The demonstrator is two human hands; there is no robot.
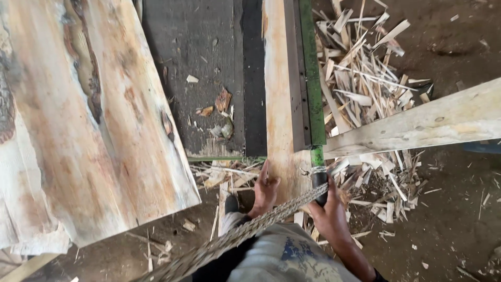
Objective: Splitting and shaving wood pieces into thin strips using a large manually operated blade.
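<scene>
Risk, judged from this frame: left hand [265, 189] lies flat on the near end of the narrow veneer strip [279, 104], right beside the long metal blade bar [295, 78] with its green frame edge [311, 68]. If the strip slips or the bar comes down while the fingers sit that close, they could get nipped. The strip also overhangs the table end, so it could tip or crack under palm pressure. The braided rope [245, 230] runs taut across both wrists and could snag a hand

Left hand: fingers stretched out and together, pressing flat on the strip, wrapping nothing, tips pointing away from the body

Right hand [327, 209]: fingers curled tight around the black handle grip [319, 183] at the bottom of the green lever, thumb side up; the rope crosses just at the knuckles, touching or nearly so, can't tell which

Beyond the left fingertips the strip runs on along the bar. Left of the left fingers is the dark table top [209, 78] with bark chips, further left a wide veneer sheet [78, 130]. Right of the right fingers is a heap of wood offcuts [365, 89] on the dirt floor, and a pale plank [428, 122] crossing over it
</scene>
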